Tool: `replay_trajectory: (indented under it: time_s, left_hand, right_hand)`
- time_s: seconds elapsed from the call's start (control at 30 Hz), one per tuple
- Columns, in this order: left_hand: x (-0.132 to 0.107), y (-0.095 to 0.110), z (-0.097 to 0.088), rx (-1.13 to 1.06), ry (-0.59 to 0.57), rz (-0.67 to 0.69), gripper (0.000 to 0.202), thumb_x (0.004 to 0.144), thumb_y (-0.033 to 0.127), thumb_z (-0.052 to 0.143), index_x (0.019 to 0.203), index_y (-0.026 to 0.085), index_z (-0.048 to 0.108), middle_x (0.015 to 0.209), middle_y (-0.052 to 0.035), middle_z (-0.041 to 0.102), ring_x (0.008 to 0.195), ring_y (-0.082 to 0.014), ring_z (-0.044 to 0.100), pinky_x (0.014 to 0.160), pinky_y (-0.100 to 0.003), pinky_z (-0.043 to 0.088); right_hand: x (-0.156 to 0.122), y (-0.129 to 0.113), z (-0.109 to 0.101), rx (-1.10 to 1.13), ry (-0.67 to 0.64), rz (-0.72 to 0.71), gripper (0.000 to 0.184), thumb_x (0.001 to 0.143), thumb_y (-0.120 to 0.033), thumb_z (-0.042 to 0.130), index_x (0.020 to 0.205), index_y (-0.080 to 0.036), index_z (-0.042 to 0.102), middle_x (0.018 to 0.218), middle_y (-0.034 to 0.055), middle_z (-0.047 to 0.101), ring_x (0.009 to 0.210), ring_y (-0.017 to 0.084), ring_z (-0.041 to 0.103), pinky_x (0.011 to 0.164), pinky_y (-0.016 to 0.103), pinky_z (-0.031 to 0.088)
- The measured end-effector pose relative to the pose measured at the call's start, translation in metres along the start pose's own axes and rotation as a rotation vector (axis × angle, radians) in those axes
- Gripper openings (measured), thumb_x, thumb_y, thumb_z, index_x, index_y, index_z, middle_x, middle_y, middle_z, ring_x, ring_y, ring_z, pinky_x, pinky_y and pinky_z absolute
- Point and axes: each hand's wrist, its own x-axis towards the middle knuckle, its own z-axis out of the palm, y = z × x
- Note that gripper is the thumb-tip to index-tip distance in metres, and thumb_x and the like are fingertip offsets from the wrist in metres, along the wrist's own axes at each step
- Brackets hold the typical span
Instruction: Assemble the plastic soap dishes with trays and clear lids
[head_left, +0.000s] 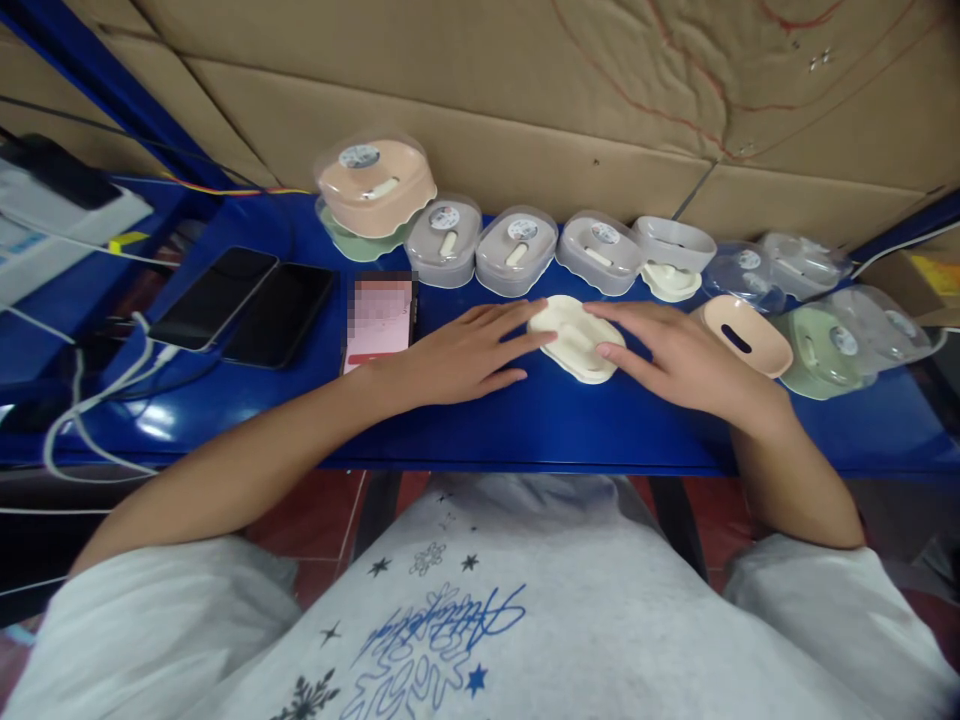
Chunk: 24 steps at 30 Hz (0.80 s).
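Note:
A cream-coloured, wavy-edged plastic tray (576,345) lies flat on the blue table between my hands. My left hand (480,350) has its fingers spread, with the fingertips touching the tray's left edge. From the other side, my right hand (667,355) rests its fingertips and thumb on the tray's right edge, thumb apart from the fingers. A peach tray with a dark slot (742,335) lies just right of my right hand. Behind the tray stand grey soap-dish-like boxes with clear lids (516,250), each bearing a round sticker. A grey open piece (675,243) sits over another cream tray (671,281).
A lit phone (379,315) lies left of my left hand. Two dark phones (277,310) and white cables (75,410) are farther left. Peach (379,185) and green lidded boxes (825,345) stand at either side. Cardboard (450,120) lines the back.

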Motion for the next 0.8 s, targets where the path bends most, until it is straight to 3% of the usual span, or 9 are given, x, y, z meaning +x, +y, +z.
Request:
replay_trajectory:
  time_s: [0.07, 0.17, 0.27, 0.33, 0.4, 0.53, 0.6, 0.7, 0.8]
  left_hand:
    - [0.001, 0.005, 0.000, -0.027, -0.036, 0.075, 0.055, 0.111, 0.032, 0.055, 0.165, 0.024, 0.046, 0.176, -0.0159, 0.038, 0.161, -0.0329, 0.041, 0.129, -0.053, 0.039]
    - [0.002, 0.005, 0.001, 0.006, -0.065, 0.081, 0.044, 0.111, 0.025, 0.053, 0.154, 0.024, 0.058, 0.160, -0.0127, 0.061, 0.148, -0.0292, 0.058, 0.123, -0.046, 0.043]
    - [0.000, -0.003, 0.000, 0.054, -0.040, 0.060, 0.032, 0.112, 0.023, 0.053, 0.137, 0.022, 0.071, 0.137, -0.0110, 0.076, 0.124, -0.0271, 0.072, 0.109, -0.042, 0.050]
    - [-0.002, -0.006, 0.000, 0.022, 0.005, 0.061, 0.027, 0.111, 0.028, 0.058, 0.132, 0.021, 0.074, 0.128, -0.0103, 0.079, 0.118, -0.0267, 0.075, 0.105, -0.041, 0.053]
    - [-0.003, -0.005, -0.001, -0.067, 0.044, 0.083, 0.028, 0.109, 0.033, 0.063, 0.131, 0.021, 0.075, 0.127, -0.0097, 0.080, 0.120, -0.0263, 0.074, 0.106, -0.040, 0.053]
    - [-0.002, 0.005, -0.002, -0.181, 0.070, 0.156, 0.035, 0.108, 0.031, 0.064, 0.141, 0.022, 0.069, 0.146, -0.0108, 0.072, 0.136, -0.0256, 0.066, 0.114, -0.041, 0.051]
    - [-0.001, 0.007, -0.002, -0.104, 0.077, 0.149, 0.033, 0.109, 0.028, 0.062, 0.140, 0.022, 0.068, 0.150, -0.0125, 0.068, 0.139, -0.0284, 0.064, 0.116, -0.045, 0.049]
    - [-0.001, 0.001, -0.002, 0.040, 0.054, 0.073, 0.032, 0.106, 0.031, 0.064, 0.136, 0.019, 0.068, 0.146, -0.0163, 0.068, 0.132, -0.0333, 0.067, 0.113, -0.051, 0.050]
    - [-0.003, -0.006, -0.003, 0.058, 0.031, 0.009, 0.042, 0.106, 0.036, 0.066, 0.143, 0.017, 0.062, 0.146, -0.0186, 0.065, 0.128, -0.0322, 0.068, 0.108, -0.045, 0.055]
  right_hand:
    - [-0.006, 0.014, -0.005, -0.186, 0.010, 0.197, 0.057, 0.111, -0.060, 0.044, 0.149, -0.023, 0.064, 0.143, 0.0176, 0.071, 0.130, 0.042, 0.069, 0.110, 0.063, 0.053]
    - [-0.015, 0.044, -0.012, -0.431, -0.083, 0.623, 0.064, 0.104, -0.063, 0.058, 0.138, -0.009, 0.068, 0.132, 0.0331, 0.070, 0.117, 0.051, 0.070, 0.095, 0.066, 0.054]
    - [-0.022, 0.068, -0.016, -0.447, -0.255, 0.807, 0.061, 0.099, -0.053, 0.070, 0.138, -0.006, 0.067, 0.132, 0.0350, 0.069, 0.117, 0.051, 0.070, 0.091, 0.060, 0.056]
    - [-0.023, 0.073, -0.015, -0.391, -0.301, 0.707, 0.056, 0.096, -0.041, 0.073, 0.143, -0.012, 0.065, 0.140, 0.0294, 0.068, 0.119, 0.048, 0.071, 0.093, 0.058, 0.059]
    - [-0.021, 0.066, -0.012, -0.261, -0.259, 0.459, 0.059, 0.097, -0.035, 0.071, 0.153, -0.021, 0.059, 0.151, 0.0220, 0.064, 0.125, 0.044, 0.071, 0.101, 0.057, 0.060]
    - [-0.010, 0.032, 0.000, 0.018, -0.172, -0.038, 0.076, 0.101, -0.042, 0.068, 0.169, -0.032, 0.037, 0.167, 0.0090, 0.053, 0.146, 0.036, 0.059, 0.118, 0.055, 0.054]
    - [-0.004, 0.017, 0.007, -0.032, -0.133, -0.060, 0.075, 0.101, -0.039, 0.068, 0.169, -0.029, 0.037, 0.166, 0.0114, 0.055, 0.148, 0.038, 0.058, 0.119, 0.059, 0.052]
    - [0.002, 0.011, 0.015, -0.165, -0.085, 0.012, 0.053, 0.105, -0.031, 0.061, 0.157, -0.021, 0.056, 0.152, 0.0159, 0.067, 0.138, 0.041, 0.065, 0.114, 0.063, 0.053]
    - [0.006, 0.020, 0.019, -0.167, -0.046, 0.000, 0.040, 0.109, -0.030, 0.055, 0.145, -0.019, 0.067, 0.145, 0.0144, 0.072, 0.134, 0.038, 0.068, 0.112, 0.060, 0.056]
